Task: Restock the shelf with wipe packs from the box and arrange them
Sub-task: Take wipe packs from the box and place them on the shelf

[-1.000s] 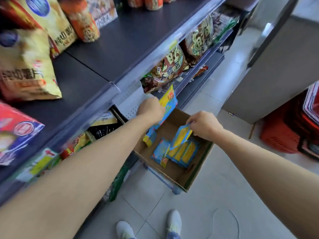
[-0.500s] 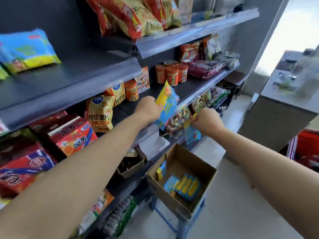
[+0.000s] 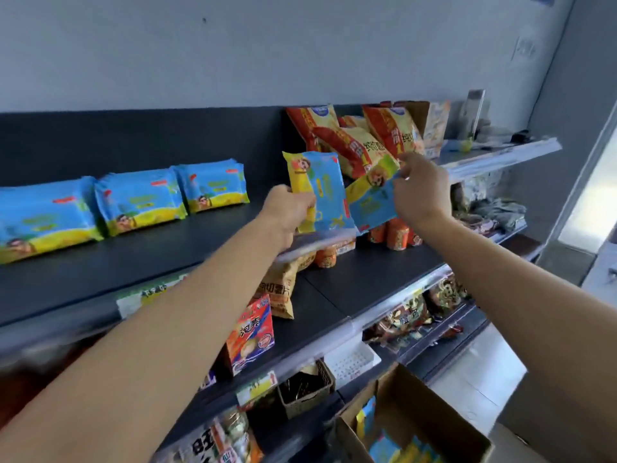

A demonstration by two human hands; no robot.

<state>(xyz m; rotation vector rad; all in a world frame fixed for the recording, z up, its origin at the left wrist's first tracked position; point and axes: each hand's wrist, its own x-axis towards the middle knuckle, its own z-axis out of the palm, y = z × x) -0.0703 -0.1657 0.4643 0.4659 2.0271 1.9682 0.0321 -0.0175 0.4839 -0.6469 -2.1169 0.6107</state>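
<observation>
Left hand [image 3: 290, 210]: gripping wipe pack [image 3: 325, 187], upright. Right hand [image 3: 421, 192]: pinching second wipe pack [image 3: 372, 203], tilted, between both hands. Shelved packs [image 3: 140, 202]: well left of left hand. Box [image 3: 414, 404]: below right hand.

Two arms in shot, and both are bare from the edge of the view right up to the wrist. The left forearm [image 3: 150, 345] is the big one, broad at the lower left corner and narrowing steadily towards the wrist, its near end smeared with blur. The left hand [image 3: 288, 208] shows its back and a row of rounded knuckles, bare as well. On the other side, the right forearm [image 3: 534, 295] is smooth and tapers the same way from the lower right edge. The right hand [image 3: 422, 188] shows its bare back too; the fingernails are too small to make out.
</observation>
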